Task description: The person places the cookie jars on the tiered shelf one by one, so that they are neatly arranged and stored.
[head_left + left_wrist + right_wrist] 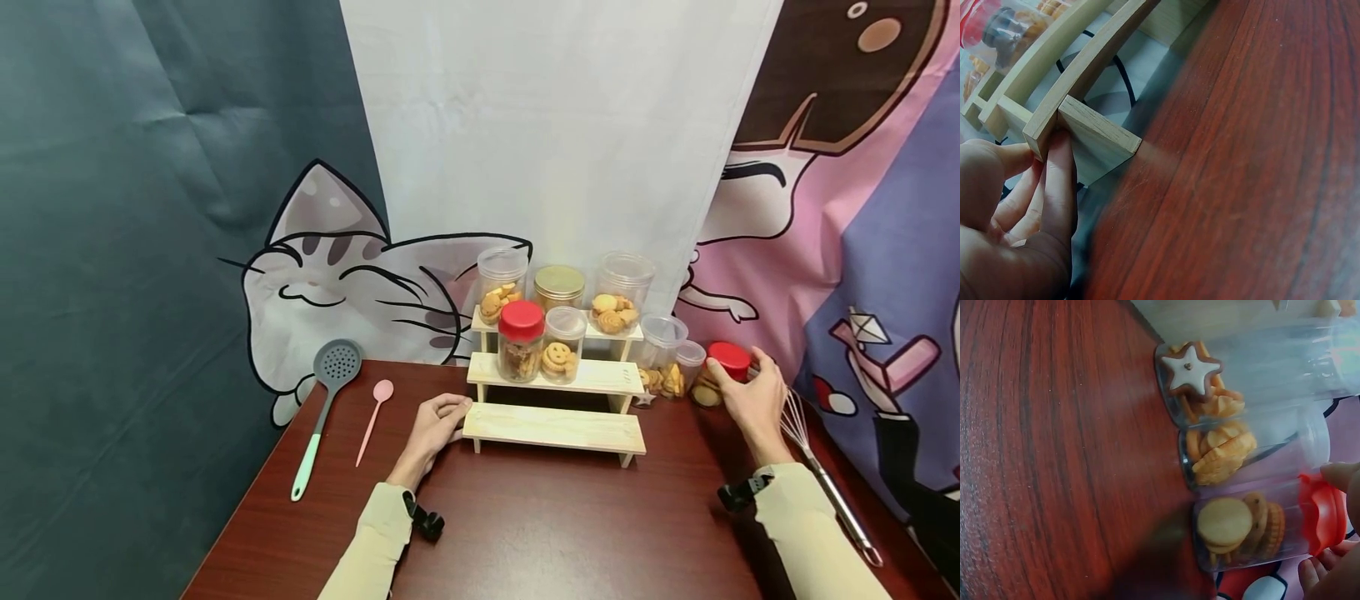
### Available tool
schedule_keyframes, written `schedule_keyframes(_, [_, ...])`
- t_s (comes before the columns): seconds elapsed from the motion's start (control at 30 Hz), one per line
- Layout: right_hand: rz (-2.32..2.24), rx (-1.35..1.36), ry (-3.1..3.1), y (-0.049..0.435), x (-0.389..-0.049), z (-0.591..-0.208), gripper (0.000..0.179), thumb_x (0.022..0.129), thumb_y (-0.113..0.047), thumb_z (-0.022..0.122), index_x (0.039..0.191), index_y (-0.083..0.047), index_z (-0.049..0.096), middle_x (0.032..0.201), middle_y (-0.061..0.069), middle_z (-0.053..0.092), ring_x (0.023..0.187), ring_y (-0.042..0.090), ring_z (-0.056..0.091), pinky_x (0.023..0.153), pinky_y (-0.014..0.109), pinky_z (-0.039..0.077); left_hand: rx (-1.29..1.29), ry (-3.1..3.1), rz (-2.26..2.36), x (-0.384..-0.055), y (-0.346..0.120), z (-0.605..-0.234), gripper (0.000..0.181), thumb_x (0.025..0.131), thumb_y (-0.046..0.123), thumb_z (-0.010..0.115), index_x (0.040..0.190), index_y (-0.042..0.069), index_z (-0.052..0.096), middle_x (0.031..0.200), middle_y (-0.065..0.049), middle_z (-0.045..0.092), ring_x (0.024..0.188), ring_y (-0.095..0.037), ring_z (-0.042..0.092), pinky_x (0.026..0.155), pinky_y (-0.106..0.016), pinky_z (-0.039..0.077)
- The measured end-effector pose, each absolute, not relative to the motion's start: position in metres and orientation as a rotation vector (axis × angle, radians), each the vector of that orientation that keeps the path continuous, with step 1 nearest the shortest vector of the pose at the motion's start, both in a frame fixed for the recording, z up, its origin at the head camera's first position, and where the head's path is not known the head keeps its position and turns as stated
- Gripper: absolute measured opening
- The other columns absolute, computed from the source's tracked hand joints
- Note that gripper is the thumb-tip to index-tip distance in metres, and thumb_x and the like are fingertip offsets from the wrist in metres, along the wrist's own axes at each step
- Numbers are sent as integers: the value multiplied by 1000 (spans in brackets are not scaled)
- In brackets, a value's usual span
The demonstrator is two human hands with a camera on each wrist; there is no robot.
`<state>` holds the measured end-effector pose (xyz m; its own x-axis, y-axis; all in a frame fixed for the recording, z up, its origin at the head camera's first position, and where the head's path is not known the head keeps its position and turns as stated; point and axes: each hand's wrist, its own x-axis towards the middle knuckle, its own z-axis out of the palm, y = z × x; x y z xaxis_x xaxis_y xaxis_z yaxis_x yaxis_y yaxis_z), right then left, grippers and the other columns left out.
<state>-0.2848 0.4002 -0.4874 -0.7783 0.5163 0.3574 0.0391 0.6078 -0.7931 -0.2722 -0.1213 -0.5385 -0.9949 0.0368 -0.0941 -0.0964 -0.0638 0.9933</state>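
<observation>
A three-step wooden rack (555, 425) stands on the table. My left hand (438, 423) pinches the left end of its lowest step between thumb and fingers, as the left wrist view shows up close. At the right, my right hand (757, 400) grips the red lid (1324, 514) of a clear cookie jar (1241, 528), which appears to stand on the table. Beside that jar are a small clear jar (1222, 453) of cookies and a taller clear jar (1260, 369) with a star cookie. A red-lidded jar (521, 342) and a clear-lidded jar (562, 346) occupy the middle step.
On the top step are two clear-lidded jars (501, 287) (621, 296) and a gold-lidded jar (558, 287). A grey slotted turner (330, 392) and a pink spoon (378, 408) lie at left. Right of my right arm lies a whisk (825, 483). A printed curtain (562, 125) hangs behind.
</observation>
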Motion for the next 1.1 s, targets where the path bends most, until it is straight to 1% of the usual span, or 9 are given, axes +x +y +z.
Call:
schedule_keyframes(0.13, [1064,-443,-2297,402,-286,-492,83,96,-39,81,159,2,47,144,37,58,134,55,53,119,64,33,-62,2072,2231,-272,-121,-539,35,104,20,75,128,-6,70,106,-7,81,86,-10,75,71,-26,65])
schedule_keyframes(0.3, [1078,-473,-2302,402,-286,-495,81,95,-41,82,157,2,50,142,35,60,132,55,53,114,62,38,-57,2067,2239,-273,-121,-539,35,105,19,74,128,-7,70,103,-6,81,84,-9,75,71,-25,65])
schedule_keyframes(0.4, [1081,-487,-2293,403,-286,-495,80,95,-41,83,156,1,52,140,34,63,131,53,56,112,60,39,-51,2074,2233,-272,-121,-540,34,106,18,73,128,-8,69,103,-4,81,84,-9,75,71,-26,65])
schedule_keyframes(0.47, [1074,-503,-2292,402,-286,-495,80,95,-43,83,155,0,53,139,32,65,129,50,58,106,55,41,-58,2068,2234,-272,-121,-540,34,106,17,72,129,-8,69,103,-4,81,85,-9,75,71,-26,65])
schedule_keyframes(0.57, [1059,-538,-2288,402,-284,-493,81,94,-46,83,156,-3,54,136,30,68,122,43,62,93,42,44,-65,2062,2235,-272,-121,-540,33,106,17,72,129,-7,69,103,-4,81,84,-9,75,72,-26,65])
schedule_keyframes(0.6, [1055,-546,-2285,402,-283,-493,81,94,-46,83,156,-4,54,135,29,69,119,40,62,90,38,42,-69,2064,2234,-272,-121,-540,33,105,17,73,128,-6,70,103,-4,81,84,-9,75,71,-26,65])
schedule_keyframes(0.73, [1058,-564,-2276,400,-277,-489,83,92,-50,84,157,-8,54,136,24,70,108,25,60,83,24,38,-59,2087,2229,-272,-121,-540,32,106,17,72,127,-7,70,103,-5,81,83,-9,74,69,-25,64])
schedule_keyframes(0.9, [1061,-548,-2251,395,-266,-483,83,90,-50,86,157,-11,55,141,20,70,102,8,55,82,16,35,-61,2088,2228,-272,-120,-540,31,106,19,73,126,-5,71,103,-5,81,84,-9,75,70,-25,65])
schedule_keyframes(1.1, [1067,-483,-2204,382,-249,-472,78,87,-45,90,152,-13,61,135,16,71,96,1,55,79,11,36,-72,2079,2233,-272,-120,-539,30,105,17,73,126,-5,71,103,-5,81,84,-9,75,70,-25,65])
